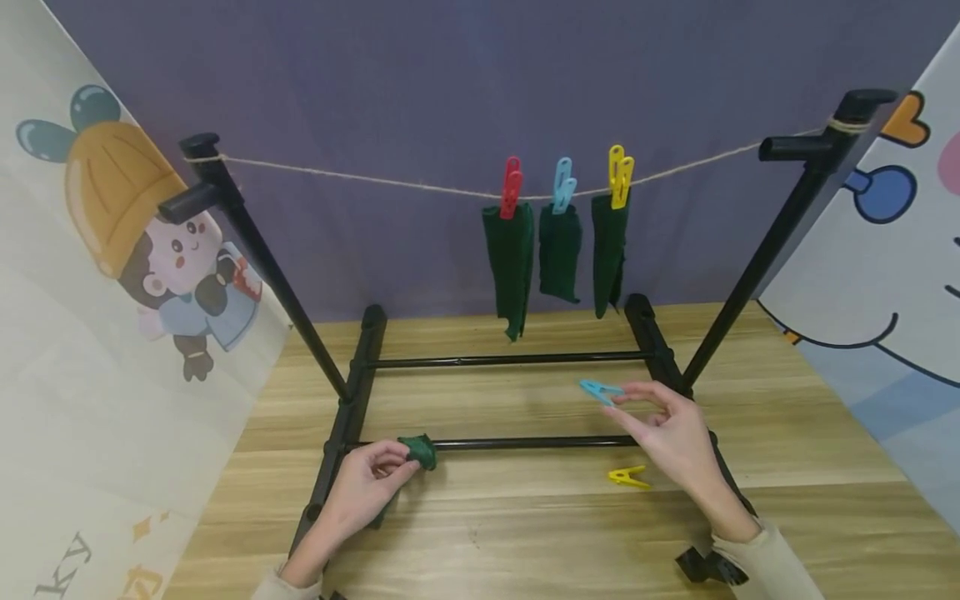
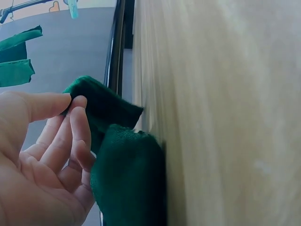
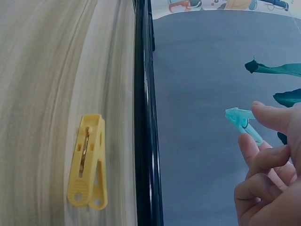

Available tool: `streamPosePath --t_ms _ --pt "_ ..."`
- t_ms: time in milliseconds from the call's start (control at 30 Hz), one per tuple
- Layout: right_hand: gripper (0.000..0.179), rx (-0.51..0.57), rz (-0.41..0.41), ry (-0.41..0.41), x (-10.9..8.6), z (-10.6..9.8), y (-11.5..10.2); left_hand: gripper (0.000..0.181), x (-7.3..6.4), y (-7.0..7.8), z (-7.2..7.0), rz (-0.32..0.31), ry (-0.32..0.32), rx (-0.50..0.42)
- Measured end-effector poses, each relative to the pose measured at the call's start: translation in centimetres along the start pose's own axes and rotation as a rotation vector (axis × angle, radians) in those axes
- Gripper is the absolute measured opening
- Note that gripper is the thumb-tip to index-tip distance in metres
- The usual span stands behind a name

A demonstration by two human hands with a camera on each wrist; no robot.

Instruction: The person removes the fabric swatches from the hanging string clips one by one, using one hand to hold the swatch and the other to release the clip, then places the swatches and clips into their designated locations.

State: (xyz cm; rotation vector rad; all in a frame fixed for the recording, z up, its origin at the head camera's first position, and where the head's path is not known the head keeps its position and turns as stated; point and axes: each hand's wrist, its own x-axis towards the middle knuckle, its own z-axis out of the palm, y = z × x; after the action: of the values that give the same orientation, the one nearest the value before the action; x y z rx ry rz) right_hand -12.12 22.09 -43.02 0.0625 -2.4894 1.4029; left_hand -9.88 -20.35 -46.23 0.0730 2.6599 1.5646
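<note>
- The left hand [image 1: 367, 487] pinches a dark green cloth [image 1: 420, 451] between thumb and fingers, above the worktop [image 1: 487, 533] near the left side of the black frame [image 1: 517, 359].
- The right hand [image 1: 671, 433] holds a blue clothespin [image 1: 600, 390] by its handle end between thumb and fingertip, over the right half of the frame.
- The step in hand looks like readying one more cloth and its pin: three green cloths [image 1: 510, 262] already hang from the cord [image 1: 337, 172], under a red pin [image 1: 511, 187], a second blue pin [image 1: 564, 185] and a yellow pin [image 1: 620, 177].
- The next move probably calls for raising the cloth's edge to the cord, squeezing the handles and letting the pin bite over both.
- The blue clothespin's long axis runs roughly crosswise in the head view, its clipping end pointing left, away from the fingers, its handles spread to the right.
- The held cloth slants down toward the worktop from the pinch; folded as it is, its long axis is unclear. Whether the green fabric [image 2: 127, 174] nearer the left wrist camera belongs to it, I cannot tell.
- A loose yellow clothespin [image 1: 627, 476] lies on the worktop, clipping end to the left, near the right hand.
</note>
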Motion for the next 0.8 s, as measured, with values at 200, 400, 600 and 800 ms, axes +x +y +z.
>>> streamPosePath --t_ms 200,400,600,800 --pt "0.034 0.031 0.026 -0.003 -0.1 -0.2 0.5 0.010 -0.2 -0.5 0.1 0.027 -0.064 0.048" --pt "0.034 0.024 0.021 -0.012 -0.3 -0.4 1.0 0.015 -0.3 -0.9 -0.1 0.061 -0.169 0.124" --pt "0.032 0.018 0.022 -0.030 -0.4 -0.7 1.6 0.021 -0.4 -1.0 -0.5 0.070 -0.248 0.155" --pt "0.031 0.017 0.028 -0.016 -0.6 -1.1 2.2 0.018 -0.6 -1.3 -1.0 0.081 -0.320 0.173"
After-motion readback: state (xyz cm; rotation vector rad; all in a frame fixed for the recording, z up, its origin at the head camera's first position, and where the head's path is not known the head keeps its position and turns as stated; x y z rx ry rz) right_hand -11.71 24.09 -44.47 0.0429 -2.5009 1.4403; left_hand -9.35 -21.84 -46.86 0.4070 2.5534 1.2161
